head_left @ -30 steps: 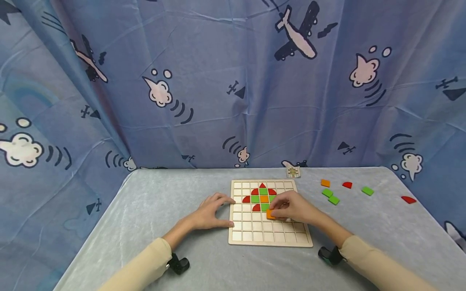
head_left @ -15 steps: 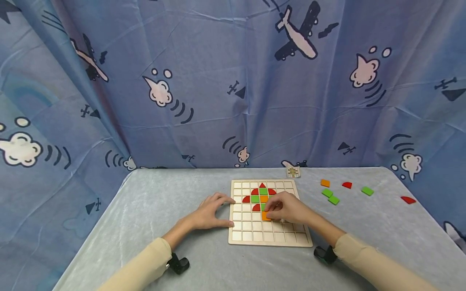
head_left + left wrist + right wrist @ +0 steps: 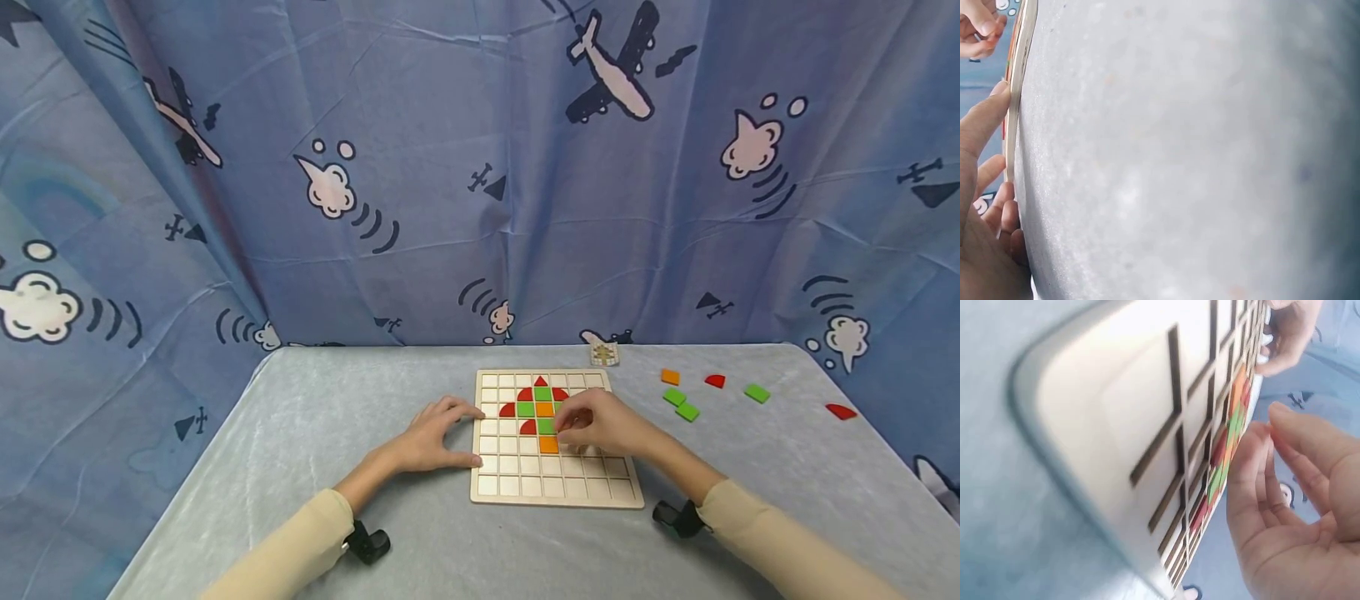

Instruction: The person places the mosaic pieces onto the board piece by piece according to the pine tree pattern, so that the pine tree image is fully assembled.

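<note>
A wooden grid board (image 3: 517,486) lies on the table, bearing a pattern of red, green and orange tiles. My left hand (image 3: 435,437) spreads thumb and forefinger against the board's left edge; the left wrist view shows a fingertip (image 3: 1001,89) touching the rim. Just right of an orange tile (image 3: 549,445), which lies flat in a cell below a green tile (image 3: 547,426), my right hand (image 3: 600,425) hovers over the board. Its fingers are loosely bent, and the right wrist view shows no tile between them. This hand hides part of the pattern's right side.
Right of the board lie loose pieces: an orange tile (image 3: 671,377), several green tiles (image 3: 757,393) and red curved pieces (image 3: 716,382), (image 3: 842,412). A small pattern card (image 3: 604,355) sits behind the board. A blue printed curtain (image 3: 420,183) hangs at the table's back.
My right hand moved the orange tile left into the cell under the green tile, then let go and drew slightly right. My left hand stayed at the board's edge.
</note>
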`<move>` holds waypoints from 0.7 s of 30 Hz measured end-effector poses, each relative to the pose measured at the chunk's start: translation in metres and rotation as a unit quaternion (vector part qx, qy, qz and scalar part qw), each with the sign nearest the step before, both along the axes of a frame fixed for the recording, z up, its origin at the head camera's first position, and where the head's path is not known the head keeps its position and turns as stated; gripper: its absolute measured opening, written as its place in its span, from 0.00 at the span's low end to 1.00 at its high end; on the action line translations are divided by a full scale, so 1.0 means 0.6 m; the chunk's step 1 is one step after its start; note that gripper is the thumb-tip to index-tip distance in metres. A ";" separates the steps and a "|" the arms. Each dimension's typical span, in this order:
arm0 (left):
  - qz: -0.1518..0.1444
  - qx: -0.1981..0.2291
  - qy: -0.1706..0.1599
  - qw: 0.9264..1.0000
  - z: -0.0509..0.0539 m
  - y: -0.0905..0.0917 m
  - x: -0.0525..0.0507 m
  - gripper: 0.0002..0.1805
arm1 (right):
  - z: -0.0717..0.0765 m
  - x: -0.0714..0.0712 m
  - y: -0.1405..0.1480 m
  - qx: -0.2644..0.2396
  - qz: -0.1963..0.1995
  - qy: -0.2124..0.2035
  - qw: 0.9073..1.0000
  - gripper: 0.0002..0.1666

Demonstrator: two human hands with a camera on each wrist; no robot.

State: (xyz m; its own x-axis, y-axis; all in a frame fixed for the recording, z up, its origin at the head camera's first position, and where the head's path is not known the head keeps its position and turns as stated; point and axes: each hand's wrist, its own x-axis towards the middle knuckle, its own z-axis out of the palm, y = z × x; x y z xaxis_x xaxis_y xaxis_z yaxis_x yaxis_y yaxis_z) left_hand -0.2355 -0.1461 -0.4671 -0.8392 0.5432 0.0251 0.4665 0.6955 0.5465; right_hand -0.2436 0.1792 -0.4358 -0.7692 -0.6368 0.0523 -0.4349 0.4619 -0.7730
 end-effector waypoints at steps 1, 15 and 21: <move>0.000 0.000 0.001 1.000 0.000 0.000 0.000 0.37 | 0.000 0.000 0.005 -0.004 0.001 0.001 1.000 0.04; -0.001 -0.001 0.001 1.000 0.004 -0.001 0.001 0.37 | 0.005 0.002 0.115 0.030 -0.096 -0.001 0.995 0.09; -0.001 0.000 -0.001 1.000 0.005 -0.002 0.002 0.38 | 0.011 0.007 0.172 0.043 -0.145 0.003 0.988 0.13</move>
